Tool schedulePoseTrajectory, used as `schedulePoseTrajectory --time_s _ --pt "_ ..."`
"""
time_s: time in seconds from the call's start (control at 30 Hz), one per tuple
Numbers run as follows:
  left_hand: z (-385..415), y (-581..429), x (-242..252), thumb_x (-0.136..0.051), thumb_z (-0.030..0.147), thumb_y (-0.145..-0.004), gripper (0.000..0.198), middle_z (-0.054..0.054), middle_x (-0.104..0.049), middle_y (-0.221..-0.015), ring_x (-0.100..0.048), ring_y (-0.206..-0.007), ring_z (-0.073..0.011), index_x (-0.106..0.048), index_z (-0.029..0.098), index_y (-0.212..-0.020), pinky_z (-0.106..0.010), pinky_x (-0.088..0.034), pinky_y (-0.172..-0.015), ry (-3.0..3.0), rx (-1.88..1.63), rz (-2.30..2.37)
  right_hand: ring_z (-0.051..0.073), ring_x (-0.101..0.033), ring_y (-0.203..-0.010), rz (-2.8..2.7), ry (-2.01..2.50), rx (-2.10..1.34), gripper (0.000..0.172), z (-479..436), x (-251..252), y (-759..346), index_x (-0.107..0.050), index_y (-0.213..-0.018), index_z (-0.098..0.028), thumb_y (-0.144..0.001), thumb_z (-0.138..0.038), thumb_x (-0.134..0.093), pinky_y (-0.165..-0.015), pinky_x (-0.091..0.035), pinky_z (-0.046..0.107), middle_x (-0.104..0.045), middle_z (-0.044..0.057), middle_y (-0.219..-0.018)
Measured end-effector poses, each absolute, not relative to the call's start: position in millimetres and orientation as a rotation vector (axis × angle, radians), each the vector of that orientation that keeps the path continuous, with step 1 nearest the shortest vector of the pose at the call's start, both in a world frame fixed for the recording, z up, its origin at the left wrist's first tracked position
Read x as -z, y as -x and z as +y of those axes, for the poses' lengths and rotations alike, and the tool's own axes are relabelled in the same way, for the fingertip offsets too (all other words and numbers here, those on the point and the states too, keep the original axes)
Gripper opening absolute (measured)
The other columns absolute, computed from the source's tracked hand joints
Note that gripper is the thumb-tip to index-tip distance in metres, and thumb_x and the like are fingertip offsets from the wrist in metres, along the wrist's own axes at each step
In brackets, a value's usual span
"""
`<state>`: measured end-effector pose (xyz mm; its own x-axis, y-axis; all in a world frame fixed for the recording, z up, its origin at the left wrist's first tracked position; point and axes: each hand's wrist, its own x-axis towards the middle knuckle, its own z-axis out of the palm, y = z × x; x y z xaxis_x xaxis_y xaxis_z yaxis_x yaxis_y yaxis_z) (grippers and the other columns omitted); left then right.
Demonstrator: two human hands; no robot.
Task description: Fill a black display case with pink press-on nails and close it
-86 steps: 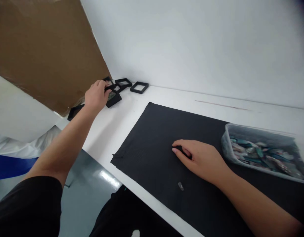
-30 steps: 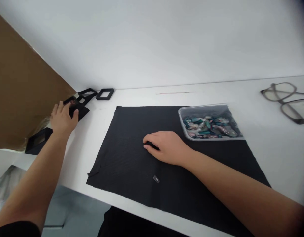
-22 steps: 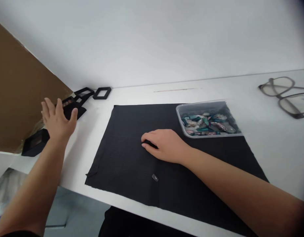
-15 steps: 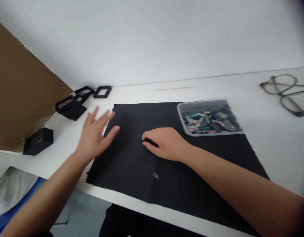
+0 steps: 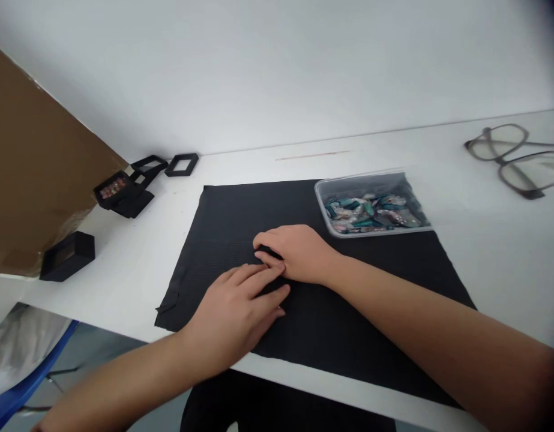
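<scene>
My right hand [image 5: 299, 252] rests on the black mat [image 5: 240, 210], its fingers curled and thumb near the index finger. Whatever it may hold is hidden. Close in front of it, my left hand [image 5: 238, 309] reaches over the mat with fingers extended and a little apart, the fingertips meeting my right thumb. Something small and pale shows at the lower fingertips of my left hand, too small to make out. Behind my right hand, a clear plastic box [image 5: 331, 222] of wrapped teal and pink pieces [image 5: 371, 210] sits on the mat's back right part.
Black frames [image 5: 182, 165] and a small black box holding pinkish pieces [image 5: 114, 189] lie at the back left. Another black box [image 5: 68, 257] stands at the left edge. Glasses [image 5: 506, 150] lie at the back right. A brown board [image 5: 38, 168] borders the left.
My left hand has come down and right from above the mat's left edge to beside my right hand. It now covers the spot where a small dark piece lay. The view has shifted slightly.
</scene>
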<state>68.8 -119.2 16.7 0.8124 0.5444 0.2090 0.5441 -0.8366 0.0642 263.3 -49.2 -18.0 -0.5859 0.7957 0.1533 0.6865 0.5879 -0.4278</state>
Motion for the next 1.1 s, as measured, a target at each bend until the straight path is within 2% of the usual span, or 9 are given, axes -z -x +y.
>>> schedulePoseTrajectory --time_s 0.07,0.13,0.3,0.53,0.73,0.9,0.97,1.1 --pt "-113 -68 -16 -0.058 0.031 -0.098 0.019 -0.002 -0.065 -0.14 -0.07 -0.115 -0.0253 -0.075 0.028 -0.107 -0.043 -0.065 -0.084 -2.983 -0.382 0.896 0.016 -0.063 -0.083 -2.49 1.202 -0.459 0.02 -49 19 -263 -0.065 -0.101 -0.024 -0.099 -0.033 -0.048 -0.068 -0.033 0.03 -0.074 0.001 -0.096" --pt "-110 -66 -13 -0.059 0.033 -0.098 0.018 -0.002 -0.063 -0.142 -0.07 -0.116 -0.0259 -0.077 0.028 -0.099 -0.044 -0.066 -0.083 -2.983 -0.383 0.91 0.016 -0.063 -0.082 -2.489 1.2 -0.45 0.02 -49 19 -263 -0.065 -0.1 -0.024 -0.099 -0.033 -0.047 -0.067 -0.031 0.03 -0.073 0.001 -0.095" --pt "-113 -61 -6 -0.06 0.035 -0.098 0.018 -0.003 -0.06 -0.145 -0.07 -0.115 -0.0249 -0.076 0.029 -0.102 -0.043 -0.066 -0.083 -3.003 -0.402 0.909 0.016 -0.063 -0.082 -2.485 1.193 -0.438 0.019 -49 20 -263 -0.065 -0.1 -0.024 -0.099 -0.034 -0.048 -0.066 -0.03 0.03 -0.073 0.0 -0.096" --pt "-120 -63 -5 -0.056 0.029 -0.1 0.019 -0.002 -0.065 -0.141 -0.071 -0.111 -0.0212 -0.072 0.022 -0.093 -0.039 -0.062 -0.085 -3.105 -0.43 0.882 0.017 -0.066 -0.088 -2.472 1.205 -0.425 0.024 -49 23 -262 -0.067 -0.111 -0.026 -0.099 -0.036 -0.049 -0.069 -0.033 0.031 -0.075 0.0 -0.104" --pt "-123 -62 -2 -0.059 0.032 -0.099 0.014 -0.003 -0.062 -0.144 -0.067 -0.119 -0.0244 -0.068 0.023 -0.094 -0.043 -0.06 -0.088 -2.978 -0.399 1.044 0.018 -0.067 -0.091 -2.484 1.209 -0.442 0.023 -49 21 -262 -0.067 -0.111 -0.025 -0.098 -0.033 -0.05 -0.071 -0.034 0.031 -0.075 0.001 -0.105" --pt "-122 -65 2 -0.057 0.03 -0.099 0.015 -0.006 -0.065 -0.139 -0.07 -0.108 -0.0235 -0.064 0.02 -0.09 -0.042 -0.06 -0.083 -2.977 -0.391 1.1 0.018 -0.067 -0.093 -2.485 1.215 -0.455 0.023 -49 19 -262 -0.067 -0.111 -0.025 -0.098 -0.031 -0.049 -0.072 -0.035 0.031 -0.075 0.001 -0.108" --pt "-120 -67 3 -0.057 0.029 -0.099 0.015 -0.007 -0.066 -0.138 -0.071 -0.105 -0.0228 -0.065 0.019 -0.091 -0.04 -0.06 -0.082 -3.05 -0.421 1.074 0.018 -0.067 -0.093 -2.486 1.217 -0.458 0.023 -49 19 -262 -0.067 -0.111 -0.025 -0.098 -0.031 -0.048 -0.072 -0.036 0.031 -0.075 0.001 -0.108" --pt "-110 -68 1 -0.056 0.027 -0.1 0.02 -0.009 -0.063 -0.142 -0.07 -0.111 -0.021 -0.066 0.016 -0.114 -0.037 -0.059 -0.089 -3.227 -0.445 0.952 0.018 -0.067 -0.091 -2.49 1.218 -0.465 0.024 -49 19 -262 -0.067 -0.11 -0.025 -0.098 -0.034 -0.048 -0.072 -0.036 0.031 -0.075 0.002 -0.105"
